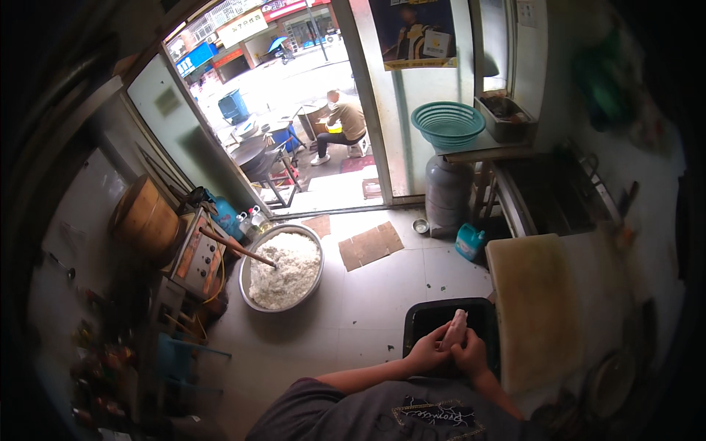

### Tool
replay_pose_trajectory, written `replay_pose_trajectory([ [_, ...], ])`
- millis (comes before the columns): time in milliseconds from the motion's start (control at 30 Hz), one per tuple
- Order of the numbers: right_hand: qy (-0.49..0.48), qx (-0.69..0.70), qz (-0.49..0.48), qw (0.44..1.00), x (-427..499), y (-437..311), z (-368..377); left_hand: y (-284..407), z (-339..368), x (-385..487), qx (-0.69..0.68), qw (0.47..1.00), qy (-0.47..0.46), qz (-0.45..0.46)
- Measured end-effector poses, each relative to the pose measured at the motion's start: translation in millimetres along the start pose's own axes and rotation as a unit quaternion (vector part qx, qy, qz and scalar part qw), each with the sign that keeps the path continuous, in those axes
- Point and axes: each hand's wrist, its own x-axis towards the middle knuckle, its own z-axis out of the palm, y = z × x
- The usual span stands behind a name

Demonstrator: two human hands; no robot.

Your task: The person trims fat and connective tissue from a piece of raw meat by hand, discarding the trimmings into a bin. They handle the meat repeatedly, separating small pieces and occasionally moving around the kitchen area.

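Note:
My left hand (429, 351) and my right hand (472, 353) are close together in front of my body, both closed around a pale pinkish, elongated piece of food (455, 329) that looks like raw meat. Its narrow end points up and away from me. Below the hands stands a black plastic bin (411, 320), its inside dark. Just to the right lies a large, worn, yellowish cutting board (535, 314) on a counter. What the fingertips do on the far side of the piece is hidden.
A metal basin of white rice (287, 270) with a wooden-handled tool stands on the floor at left, beside a stove (201, 259). Flattened cardboard (370, 246), a gas cylinder (448, 193) and a teal jug (469, 241) are ahead. Beyond the doorway, a person (345, 121) sits outside.

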Motion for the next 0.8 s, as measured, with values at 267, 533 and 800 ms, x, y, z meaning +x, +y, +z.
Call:
replay_pose_trajectory([
  [267,-0.018,0.135,0.065,0.988,18,22,-6,-6,10,-7,-0.12,0.991,-0.036,0.038],
  [533,-0.161,0.212,0.015,0.964,14,25,-9,2,-2,1,0.063,0.993,0.001,0.095],
  [800,-0.127,0.075,0.015,0.989,3,11,-1,11,-10,-12,0.105,0.994,-0.035,-0.024],
])
